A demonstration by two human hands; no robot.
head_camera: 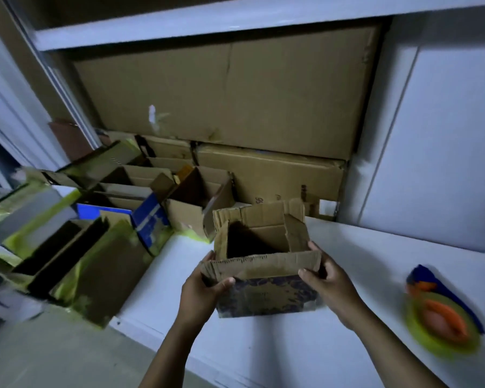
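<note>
Both hands hold an open cardboard box (263,264) above the white shelf (361,270): the left hand (200,292) grips its near left corner, thumb on the front, and the right hand (326,278) grips the right side. More open boxes (140,191) crowd the left, and a green plate (443,323) lies well apart at right.

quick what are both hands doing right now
Left hand: grips the left side of the open cardboard box.
Right hand: grips the box's right side, thumb on the front flap.
</note>
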